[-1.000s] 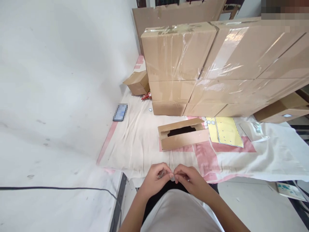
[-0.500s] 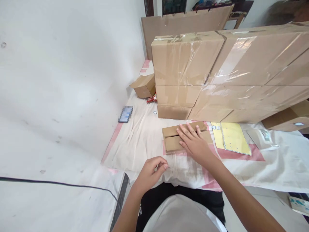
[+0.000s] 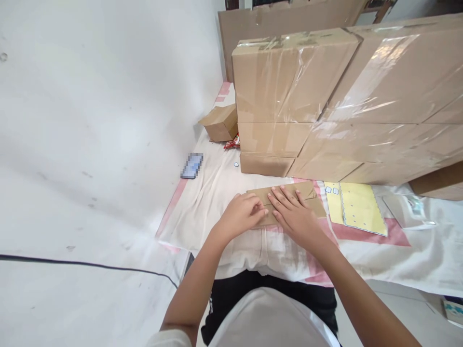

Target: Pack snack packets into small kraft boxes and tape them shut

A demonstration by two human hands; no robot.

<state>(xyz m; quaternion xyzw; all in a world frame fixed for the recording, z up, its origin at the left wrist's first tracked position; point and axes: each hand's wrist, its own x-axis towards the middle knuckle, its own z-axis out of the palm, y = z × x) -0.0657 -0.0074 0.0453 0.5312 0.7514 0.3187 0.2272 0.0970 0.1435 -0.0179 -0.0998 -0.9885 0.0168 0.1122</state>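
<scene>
A small flat cardboard box lies on the cloth in front of me, its flaps folded down on top. My right hand rests flat on it, fingers spread across the upper face. Over the box's left end is my left hand, its fingers curled in and the thumb against the fingertips. Whatever the left fingers pinch, if anything, is hidden.
A wall of taped cardboard boxes stands behind. Yellow paper sheets and a clear plastic packet lie to the right. A phone and an open carton are left, near the white wall.
My left hand has moved up and right from the front of the cloth onto the box's left end. The right hand stays flat on the box. The view has shifted slightly.
</scene>
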